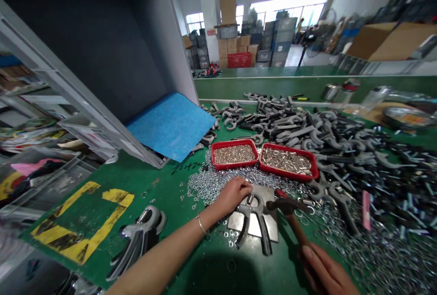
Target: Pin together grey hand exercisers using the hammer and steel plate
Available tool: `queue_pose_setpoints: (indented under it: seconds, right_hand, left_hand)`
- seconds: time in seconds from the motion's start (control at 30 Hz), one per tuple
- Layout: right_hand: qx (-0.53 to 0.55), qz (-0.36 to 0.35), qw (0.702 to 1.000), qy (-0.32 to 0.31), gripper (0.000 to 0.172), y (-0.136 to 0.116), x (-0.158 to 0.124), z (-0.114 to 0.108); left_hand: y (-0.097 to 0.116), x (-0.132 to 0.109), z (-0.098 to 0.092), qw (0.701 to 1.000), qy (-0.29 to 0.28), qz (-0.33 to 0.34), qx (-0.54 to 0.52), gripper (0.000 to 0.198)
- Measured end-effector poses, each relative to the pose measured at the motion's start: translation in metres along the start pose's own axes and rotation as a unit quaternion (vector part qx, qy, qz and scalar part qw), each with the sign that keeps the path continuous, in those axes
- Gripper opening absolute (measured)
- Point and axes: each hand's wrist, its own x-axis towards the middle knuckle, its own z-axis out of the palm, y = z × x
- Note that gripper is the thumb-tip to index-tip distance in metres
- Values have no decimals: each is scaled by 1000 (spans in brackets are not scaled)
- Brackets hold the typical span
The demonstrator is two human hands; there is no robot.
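My left hand (pixel 233 194) pinches the top of a grey two-handled hand gripper (pixel 254 222) that lies on a small metal plate (pixel 254 227) on the green bench. My right hand (pixel 324 272) is closed round the wooden handle of a hammer (pixel 288 211), whose dark head hovers just right of the gripper's top. Loose silver washers (pixel 211 181) are scattered round the plate.
Two red trays, one (pixel 234 154) with small metal parts and another (pixel 288 162) with pins, stand behind the plate. A big heap of grey handle parts (pixel 324 135) fills the right side. A finished gripper (pixel 139 240) lies at left. A grey bin with blue sheet (pixel 170 124) stands at back left.
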Motion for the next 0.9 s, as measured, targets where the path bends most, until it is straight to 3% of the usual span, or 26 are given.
queue_pose_setpoints:
  seconds: [0.23, 0.53, 0.6, 0.67, 0.8, 0.9]
  right_hand:
    - [158, 48, 986, -13, 50, -1, 2, 15]
    - [160, 86, 980, -80, 53, 2, 5, 13]
    - [155, 81, 981, -81, 52, 4, 6, 13]
    - [157, 78, 981, -79, 51, 5, 5, 14]
    - [134, 47, 988, -68, 48, 1, 4, 13]
    - [63, 14, 996, -59, 50, -9, 3, 5]
  left_hand:
    - [-7, 1, 8, 1000, 6, -22, -20, 14]
    - [-4, -4, 13, 999, 19, -26, 6, 14]
    - [-3, -6, 14, 998, 19, 8, 65, 15]
    - [-1, -7, 12, 983, 4, 83, 165, 17]
    - [2, -4, 6, 902, -59, 260, 338, 25]
    - [1, 1, 1, 871, -93, 313, 367, 27]
